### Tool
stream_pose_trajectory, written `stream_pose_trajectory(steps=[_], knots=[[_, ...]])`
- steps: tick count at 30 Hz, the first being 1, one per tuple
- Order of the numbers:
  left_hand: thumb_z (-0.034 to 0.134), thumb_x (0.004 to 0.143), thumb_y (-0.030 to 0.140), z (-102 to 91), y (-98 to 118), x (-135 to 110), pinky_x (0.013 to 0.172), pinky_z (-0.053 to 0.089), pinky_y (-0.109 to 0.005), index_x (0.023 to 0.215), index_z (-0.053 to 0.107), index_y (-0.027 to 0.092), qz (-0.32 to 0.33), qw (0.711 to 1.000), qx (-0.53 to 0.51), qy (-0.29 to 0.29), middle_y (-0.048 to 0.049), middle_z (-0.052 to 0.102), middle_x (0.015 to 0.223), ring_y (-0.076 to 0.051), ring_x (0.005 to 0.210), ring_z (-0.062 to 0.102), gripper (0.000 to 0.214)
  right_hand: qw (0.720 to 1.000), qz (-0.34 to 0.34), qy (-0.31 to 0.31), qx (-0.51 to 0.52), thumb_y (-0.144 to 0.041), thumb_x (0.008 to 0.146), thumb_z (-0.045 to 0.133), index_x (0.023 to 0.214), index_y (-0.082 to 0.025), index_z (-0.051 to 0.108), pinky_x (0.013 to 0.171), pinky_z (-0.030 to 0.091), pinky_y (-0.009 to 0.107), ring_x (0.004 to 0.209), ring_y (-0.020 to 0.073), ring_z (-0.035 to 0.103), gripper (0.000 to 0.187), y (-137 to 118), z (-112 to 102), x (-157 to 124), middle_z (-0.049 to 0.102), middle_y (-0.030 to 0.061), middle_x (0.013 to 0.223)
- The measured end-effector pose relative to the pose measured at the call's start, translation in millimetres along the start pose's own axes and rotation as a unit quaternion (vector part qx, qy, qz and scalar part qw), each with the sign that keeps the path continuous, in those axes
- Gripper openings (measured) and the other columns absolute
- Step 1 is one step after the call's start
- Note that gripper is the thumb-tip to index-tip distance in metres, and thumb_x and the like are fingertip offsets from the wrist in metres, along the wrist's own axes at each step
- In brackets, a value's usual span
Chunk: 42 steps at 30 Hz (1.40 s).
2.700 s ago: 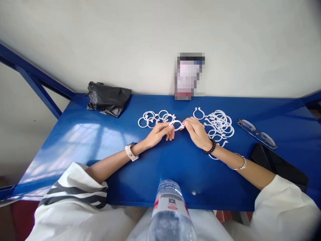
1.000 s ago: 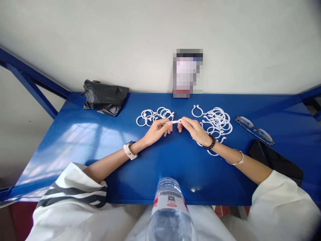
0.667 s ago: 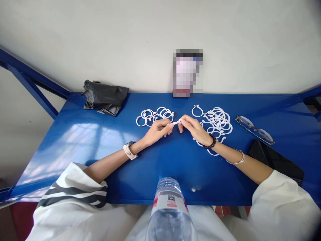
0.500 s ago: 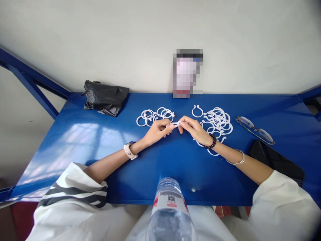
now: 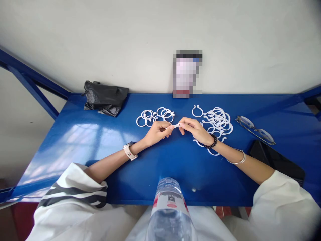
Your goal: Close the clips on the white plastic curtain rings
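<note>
There are two hands (image 5: 156,133), over a dozen rings (image 5: 220,121), one bottle (image 5: 171,212), one bag (image 5: 106,97).

Blk bag (image 5: 105,98), specs (image 5: 255,129) & btl (image 5: 171,217)

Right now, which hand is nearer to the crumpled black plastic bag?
Left. The left hand is to the right of the bag and lower in view; the right hand is also lower, but farther right.

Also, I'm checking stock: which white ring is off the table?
The ring pinched between the left hand and the right hand; the other white rings lie on the blue table.
</note>
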<state>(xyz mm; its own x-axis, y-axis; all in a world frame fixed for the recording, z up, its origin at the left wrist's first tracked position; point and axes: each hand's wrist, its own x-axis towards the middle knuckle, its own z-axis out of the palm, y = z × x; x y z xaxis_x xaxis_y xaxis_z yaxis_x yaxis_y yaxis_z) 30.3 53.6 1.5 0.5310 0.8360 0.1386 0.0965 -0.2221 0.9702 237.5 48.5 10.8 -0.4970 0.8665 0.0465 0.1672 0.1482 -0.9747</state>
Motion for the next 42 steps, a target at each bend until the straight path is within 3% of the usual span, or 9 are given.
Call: stream_pose_trajectory(steps=[17, 25, 28, 31, 33, 38, 42], knots=[[0.051, 0.092, 0.062, -0.2, 2, 0, 0.047, 0.036, -0.022, 0.048, 0.051, 0.016, 0.017, 1.0, 0.007, -0.007, -0.0025, 0.054, 0.049, -0.008, 0.046, 0.047, 0.064, 0.999, 0.021, -0.007, 0.039, -0.052, 0.095, 0.053, 0.074, -0.02, 0.058, 0.07, 0.041, 0.031, 0.063, 0.0141, 0.049, 0.038, -1, -1, 0, 0.053, -0.0024, 0.062], [0.048, 0.092, 0.065, 0.1, 0, -1, 0.049, 0.037, -0.024, 0.049, 0.05, 0.016, 0.006, 1.0, 0.002, 0.002, -0.0027, 0.055, 0.053, -0.009, 0.048, 0.047, 0.065, 1.0, -0.006, 0.009, -0.023, -0.052, 0.097, 0.049, 0.083, -0.021, 0.058, 0.07, 0.044, 0.03, 0.068, 0.0148, 0.052, 0.036, 1, 2, -2, 0.055, -0.0002, 0.072], [0.046, 0.095, 0.06, 1.8, -1, -3, 0.052, 0.037, -0.025, 0.056, 0.053, 0.016, 0.019, 0.998, 0.042, 0.042, -0.0016, 0.053, 0.056, -0.01, 0.051, 0.046, 0.059, 0.989, -0.046, 0.08, -0.117, -0.043, 0.101, 0.044, 0.091, -0.022, 0.059, 0.085, 0.046, 0.036, 0.085, 0.0194, 0.057, 0.027, 2, 6, -3, 0.061, 0.004, 0.087], [0.051, 0.093, 0.056, 4.1, -1, -5, 0.056, 0.038, -0.025, 0.058, 0.051, 0.017, 0.057, 0.988, 0.094, 0.112, -0.0021, 0.053, 0.064, -0.011, 0.059, 0.047, 0.052, 0.951, -0.079, 0.182, -0.239, -0.032, 0.1, 0.044, 0.1, -0.025, 0.059, 0.102, 0.04, 0.046, 0.108, 0.0257, 0.055, 0.017, 5, 8, -4, 0.062, 0.0082, 0.107], [0.056, 0.092, 0.053, 5.2, -1, -5, 0.058, 0.04, -0.026, 0.06, 0.049, 0.018, 0.064, 0.98, 0.112, 0.153, -0.0029, 0.053, 0.071, -0.013, 0.065, 0.048, 0.047, 0.927, -0.069, 0.215, -0.299, -0.028, 0.097, 0.047, 0.109, -0.026, 0.057, 0.108, 0.036, 0.052, 0.122, 0.0297, 0.049, 0.016, 9, 8, -4, 0.057, 0.0103, 0.122], [0.059, 0.091, 0.037, 4.7, -3, -5, 0.069, 0.046, -0.028, 0.073, 0.052, 0.019, 0.054, 0.961, 0.177, 0.205, -0.0048, 0.054, 0.088, -0.016, 0.08, 0.053, 0.027, 0.903, -0.022, 0.212, -0.373, -0.022, 0.09, 0.053, 0.12, -0.025, 0.051, 0.113, 0.029, 0.062, 0.14, 0.037, 0.035, 0.03, 18, 10, -5, 0.04, 0.0143, 0.145], [0.059, 0.091, 0.024, 4.7, -8, -6, 0.088, 0.047, -0.033, 0.082, 0.056, 0.019, 0.073, 0.939, 0.249, 0.226, -0.0083, 0.052, 0.106, -0.021, 0.103, 0.054, 0.011, 0.911, -0.031, 0.185, -0.367, -0.019, 0.09, 0.051, 0.12, -0.023, 0.05, 0.111, 0.036, 0.057, 0.14, 0.0344, 0.038, 0.029, 16, 9, -5, 0.04, 0.0151, 0.143]])
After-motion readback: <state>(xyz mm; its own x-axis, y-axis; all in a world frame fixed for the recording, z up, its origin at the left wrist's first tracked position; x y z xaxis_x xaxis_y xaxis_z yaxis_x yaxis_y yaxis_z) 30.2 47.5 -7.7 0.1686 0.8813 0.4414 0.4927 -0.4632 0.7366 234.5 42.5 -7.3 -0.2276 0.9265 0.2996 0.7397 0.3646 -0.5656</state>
